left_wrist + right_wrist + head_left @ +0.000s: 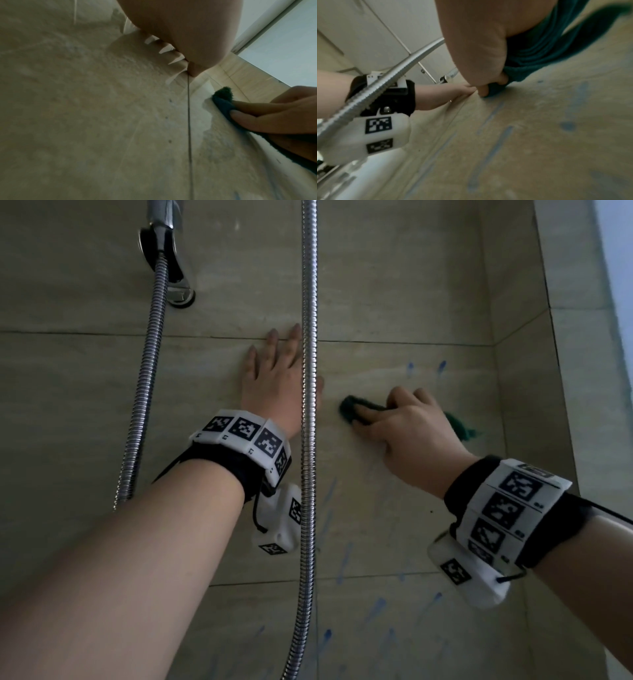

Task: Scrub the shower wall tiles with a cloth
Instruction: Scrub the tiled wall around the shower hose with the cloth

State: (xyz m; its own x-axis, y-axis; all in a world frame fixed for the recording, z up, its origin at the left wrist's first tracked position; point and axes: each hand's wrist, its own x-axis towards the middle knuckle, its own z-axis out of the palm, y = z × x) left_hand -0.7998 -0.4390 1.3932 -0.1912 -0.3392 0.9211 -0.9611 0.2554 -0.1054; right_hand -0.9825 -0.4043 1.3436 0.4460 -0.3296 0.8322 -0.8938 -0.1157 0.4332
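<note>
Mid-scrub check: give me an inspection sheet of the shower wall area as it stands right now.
Surface: beige wall tiles, blue streaks below and right of the hands.
Job's things: dark green cloth bunched against the tile, a tail hanging out past the right hand.
Clutter: nothing seen.
Hands: left hand flat on the tile, fingers straight; right hand grips the cloth and presses it to the wall.
Cables: two runs of metal shower hose, one crossing in front of the left hand; thin black cords at both wrist bands.
Surroundings: chrome shower fitting upper left, wall corner and bright pane at right.
</note>
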